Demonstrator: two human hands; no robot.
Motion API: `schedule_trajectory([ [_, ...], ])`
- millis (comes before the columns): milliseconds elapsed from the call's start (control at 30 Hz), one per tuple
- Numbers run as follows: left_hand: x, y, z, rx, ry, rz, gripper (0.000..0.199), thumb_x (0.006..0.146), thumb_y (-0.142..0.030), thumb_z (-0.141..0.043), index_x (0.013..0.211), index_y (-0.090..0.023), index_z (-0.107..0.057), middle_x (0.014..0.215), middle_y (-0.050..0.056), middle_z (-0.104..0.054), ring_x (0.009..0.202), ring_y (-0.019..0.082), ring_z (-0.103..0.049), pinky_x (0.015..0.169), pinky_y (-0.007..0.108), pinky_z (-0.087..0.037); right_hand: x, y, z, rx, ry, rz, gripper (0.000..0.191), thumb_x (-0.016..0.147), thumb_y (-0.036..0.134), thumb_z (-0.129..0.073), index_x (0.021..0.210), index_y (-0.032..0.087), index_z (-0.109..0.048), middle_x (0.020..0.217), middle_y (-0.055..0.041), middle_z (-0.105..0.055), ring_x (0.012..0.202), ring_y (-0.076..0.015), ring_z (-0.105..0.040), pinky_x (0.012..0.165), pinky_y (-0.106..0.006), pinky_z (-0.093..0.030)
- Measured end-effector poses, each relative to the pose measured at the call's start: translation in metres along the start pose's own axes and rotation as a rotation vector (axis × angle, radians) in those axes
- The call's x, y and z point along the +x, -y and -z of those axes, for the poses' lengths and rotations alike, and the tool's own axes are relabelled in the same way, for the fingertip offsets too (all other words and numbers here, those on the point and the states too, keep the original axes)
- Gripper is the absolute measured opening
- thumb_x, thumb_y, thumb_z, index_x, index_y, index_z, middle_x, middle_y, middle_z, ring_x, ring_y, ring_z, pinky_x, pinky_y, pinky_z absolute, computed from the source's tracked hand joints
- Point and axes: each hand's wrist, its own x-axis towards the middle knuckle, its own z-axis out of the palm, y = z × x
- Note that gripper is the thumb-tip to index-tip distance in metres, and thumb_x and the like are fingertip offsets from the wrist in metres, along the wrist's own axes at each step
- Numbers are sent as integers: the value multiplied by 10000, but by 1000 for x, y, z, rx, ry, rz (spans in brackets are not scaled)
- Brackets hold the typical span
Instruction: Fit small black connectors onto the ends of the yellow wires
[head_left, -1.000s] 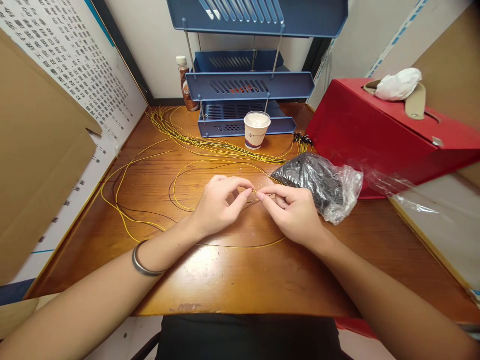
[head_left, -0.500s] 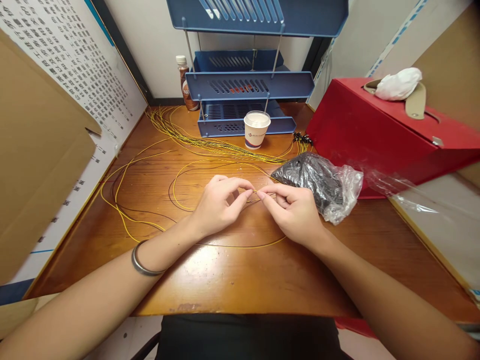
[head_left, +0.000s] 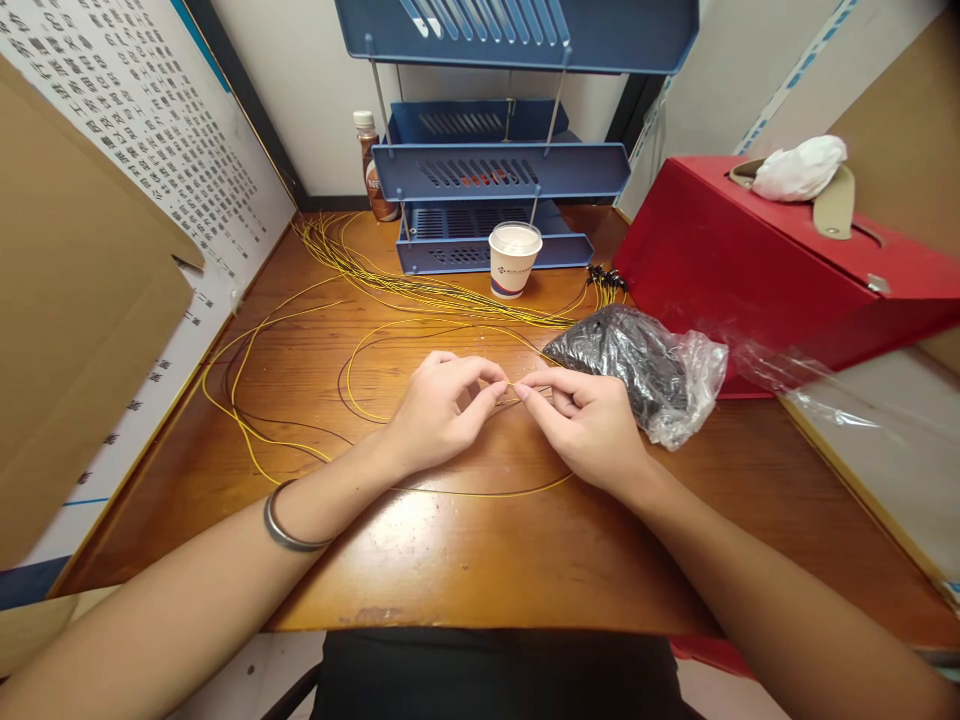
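My left hand [head_left: 450,410] pinches a thin yellow wire between thumb and forefinger above the middle of the wooden table [head_left: 480,570]. Fingertip to fingertip with it, my right hand [head_left: 585,420] pinches the same wire; the exact spot between the tips is small and partly covered. Loops of yellow wire [head_left: 360,400] and dark wire lie around and under both hands. Farther back stretches a bundle of yellow and black wires [head_left: 450,298], its black-tipped ends [head_left: 606,280] at the right. Just beyond my right hand rests a clear plastic bag [head_left: 637,365] of black contents.
A paper cup [head_left: 514,262] stands before a blue tiered tray rack [head_left: 502,172], with a brown bottle [head_left: 373,170] at its left. At the right sits a red box [head_left: 720,270] bearing a white crumpled item [head_left: 799,168]. Cardboard [head_left: 82,320] covers the left side.
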Motion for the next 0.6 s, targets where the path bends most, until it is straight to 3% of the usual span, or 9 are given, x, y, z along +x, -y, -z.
schedule_trajectory([
  [367, 0, -3, 0, -8, 134, 88, 186, 1014, -296, -476, 945, -191, -614, 844, 15, -720, 751, 168, -611, 851, 346, -446, 0, -2, -1, -10, -3, 22, 215, 881, 259, -651, 827, 123, -808, 484, 97, -263, 454, -70, -250, 482, -249, -241],
  [600, 1, -5, -1, 41, 135, 91, 189, 1017, -285, -443, 918, -191, -572, 821, 14, -683, 716, 166, -576, 800, 337, -433, 0, -3, -3, -16, 5, 37, 204, 877, 258, -659, 857, 122, -809, 481, 100, -282, 455, -70, -261, 484, -248, -250],
])
